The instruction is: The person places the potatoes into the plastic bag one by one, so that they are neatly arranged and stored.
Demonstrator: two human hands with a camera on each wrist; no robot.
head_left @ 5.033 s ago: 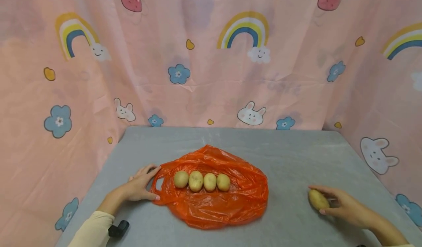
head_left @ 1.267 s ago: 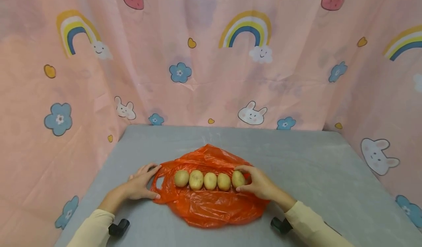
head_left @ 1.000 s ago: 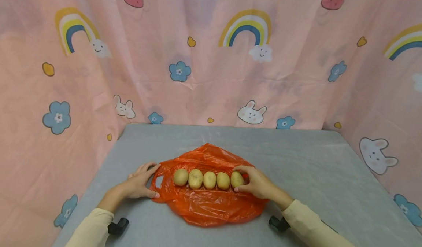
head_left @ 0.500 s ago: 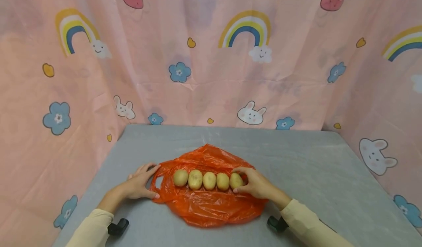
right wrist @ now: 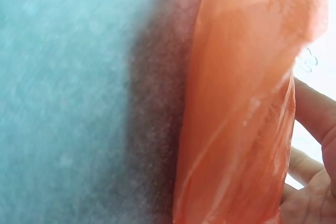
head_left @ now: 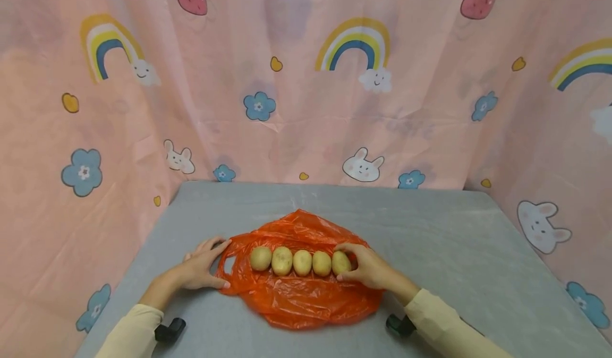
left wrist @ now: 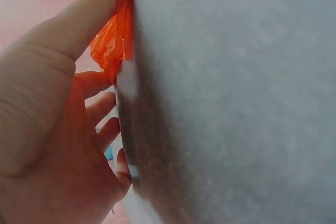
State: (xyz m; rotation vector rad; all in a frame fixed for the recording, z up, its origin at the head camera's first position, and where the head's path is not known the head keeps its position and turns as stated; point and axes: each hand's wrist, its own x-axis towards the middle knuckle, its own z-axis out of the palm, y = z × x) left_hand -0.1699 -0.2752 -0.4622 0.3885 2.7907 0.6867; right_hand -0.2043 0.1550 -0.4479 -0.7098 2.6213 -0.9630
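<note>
On the grey table a crumpled orange-red plastic bag (head_left: 315, 307) lies flat, its handle loop toward the left. Several potatoes stand side by side in a row on it, the leftmost a round potato (head_left: 260, 258). At the row's right end my right hand (head_left: 373, 269) grips the last potato (head_left: 340, 263) between thumb and fingers. My left hand (head_left: 201, 267) rests at the bag's handle end, thumb and forefinger spread and touching its edge. In the left wrist view the thumb (left wrist: 79, 19) lies straight along the plastic. The bag covers most of the right wrist view, and the potato is hidden there.
A grey tabletop (head_left: 444, 241) extends around the bag. Behind and on both sides hangs a pink curtain (head_left: 301, 135) printed with rainbows, flowers and rabbits. Dark wrist cameras sit under each wrist, such as the left camera (head_left: 170, 330).
Five seconds ago my right hand held the potato over at the table's right; it has since come left onto the bag, at the row's end. My left hand has stayed in place.
</note>
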